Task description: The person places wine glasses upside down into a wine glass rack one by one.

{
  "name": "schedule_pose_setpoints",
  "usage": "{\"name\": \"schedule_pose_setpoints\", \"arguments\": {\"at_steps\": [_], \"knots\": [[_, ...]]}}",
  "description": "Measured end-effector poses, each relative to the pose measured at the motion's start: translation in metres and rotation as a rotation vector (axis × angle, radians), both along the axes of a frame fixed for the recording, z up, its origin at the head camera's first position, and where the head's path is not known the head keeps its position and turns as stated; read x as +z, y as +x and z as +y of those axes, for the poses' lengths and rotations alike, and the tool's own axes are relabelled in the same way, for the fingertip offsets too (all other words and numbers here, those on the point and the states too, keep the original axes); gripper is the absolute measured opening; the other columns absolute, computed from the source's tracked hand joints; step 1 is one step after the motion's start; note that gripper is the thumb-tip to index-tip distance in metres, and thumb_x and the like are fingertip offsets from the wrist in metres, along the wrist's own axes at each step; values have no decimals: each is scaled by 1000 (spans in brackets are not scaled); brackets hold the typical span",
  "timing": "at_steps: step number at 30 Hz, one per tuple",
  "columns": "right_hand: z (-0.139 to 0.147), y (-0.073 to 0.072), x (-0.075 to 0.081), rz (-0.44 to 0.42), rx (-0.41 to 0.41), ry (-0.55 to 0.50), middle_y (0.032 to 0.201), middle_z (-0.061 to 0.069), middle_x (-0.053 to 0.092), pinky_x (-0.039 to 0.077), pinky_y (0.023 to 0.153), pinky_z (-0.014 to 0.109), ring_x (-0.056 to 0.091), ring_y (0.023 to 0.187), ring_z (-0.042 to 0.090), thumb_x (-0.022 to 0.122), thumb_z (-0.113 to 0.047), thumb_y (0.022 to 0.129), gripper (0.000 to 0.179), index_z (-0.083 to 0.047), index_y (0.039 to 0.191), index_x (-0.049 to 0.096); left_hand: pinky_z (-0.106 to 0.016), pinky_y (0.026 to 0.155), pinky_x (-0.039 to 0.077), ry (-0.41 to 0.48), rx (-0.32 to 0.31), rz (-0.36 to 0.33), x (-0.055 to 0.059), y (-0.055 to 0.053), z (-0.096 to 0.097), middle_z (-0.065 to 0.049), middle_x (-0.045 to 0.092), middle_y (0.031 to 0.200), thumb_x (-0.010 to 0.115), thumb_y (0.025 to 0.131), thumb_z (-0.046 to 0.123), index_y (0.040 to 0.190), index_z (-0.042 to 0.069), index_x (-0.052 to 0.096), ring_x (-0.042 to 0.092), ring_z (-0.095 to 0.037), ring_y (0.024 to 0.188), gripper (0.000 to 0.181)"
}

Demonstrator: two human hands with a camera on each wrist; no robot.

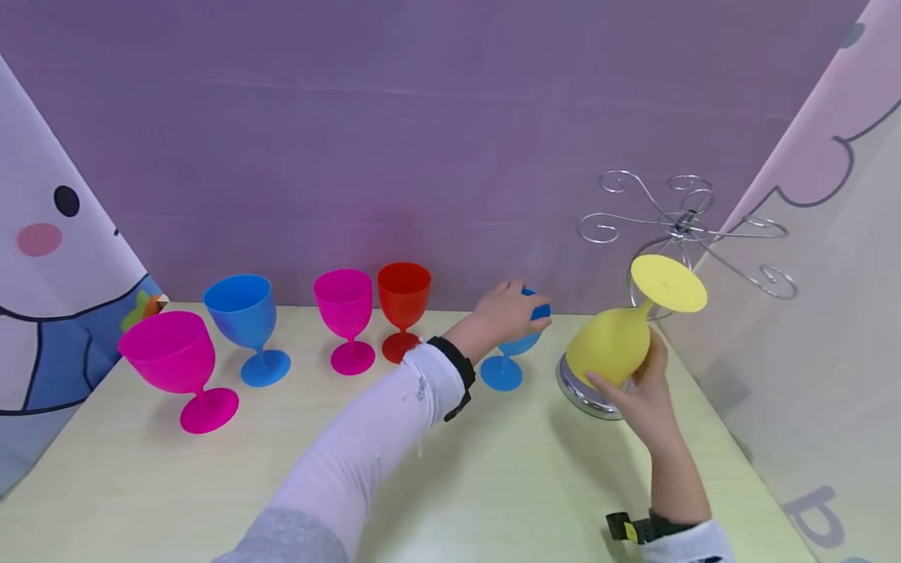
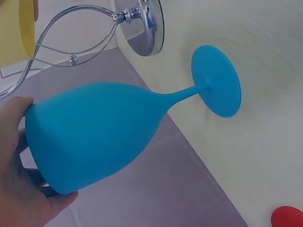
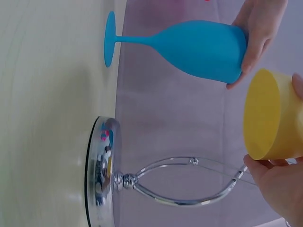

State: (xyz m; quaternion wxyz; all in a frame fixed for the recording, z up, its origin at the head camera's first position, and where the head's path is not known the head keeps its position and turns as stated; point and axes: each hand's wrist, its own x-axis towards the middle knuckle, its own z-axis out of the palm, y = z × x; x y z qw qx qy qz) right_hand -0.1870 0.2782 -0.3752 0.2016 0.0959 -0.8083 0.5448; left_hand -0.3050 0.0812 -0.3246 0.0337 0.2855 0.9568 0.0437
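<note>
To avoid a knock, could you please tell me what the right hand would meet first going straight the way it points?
Beyond the yellow goblet it holds, the right hand would probably meet the metal rack first, though depth is unclear.

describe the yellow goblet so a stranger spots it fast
At the right end of the table stands a silver wire rack. In front of it, the right hand holds the goblet, the only yellow one and the only one upside down.

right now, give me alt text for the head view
A person's right hand holds a yellow goblet tipped upside down before a metal rack; the left hand grips a blue goblet. Two pink goblets, a red goblet and another blue one stand farther left.
</note>
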Motion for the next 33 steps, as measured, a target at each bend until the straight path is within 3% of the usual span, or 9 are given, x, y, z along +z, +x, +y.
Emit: {"name": "schedule_pose_setpoints", "arguments": {"at_steps": [9, 16, 19, 33], "knots": [[-5, -10, -1, 38, -26, -16, 132, 3, 32, 38, 89, 22, 40, 110, 17, 73, 2, 70, 95, -19, 141, 14, -44, 105, 32, -5, 8, 13, 0, 1, -2, -11, 27, 145, 33, 93, 57, 140, 37, 30, 25, -28, 130, 51], [-5, -12, 0, 9, -66, 16, 133, 9, 31, 33, 98, 48, 38, 115, 24, 75, -3, 70, 96, -20, 141, 13, -42, 105, 32, -14, 1, 34, 0, 3, -4, -11, 28, 145, 33, 93, 56, 140, 37, 31, 27, -27, 130, 51], [-5, -12, 0, 10, -72, 25, 133, 11, 31, 31, 99, 53, 37, 116, 27, 75, -4, 70, 96, -19, 141, 13, -42, 105, 33, -5, -2, 34, -1, 3, -5, -12, 28, 145, 33, 93, 56, 140, 36, 31, 26, -28, 130, 51], [2, 1, -2, -17, -64, 8, 139, 8, 26, 26, 104, 51, 32, 122, 25, 75, -2, 70, 102, -25, 144, 8, -41, 108, 28, 19, -14, 22, 0, 5, -9, -13, 27, 146, 34, 94, 54, 140, 35, 32, 24, -28, 131, 50]]}}
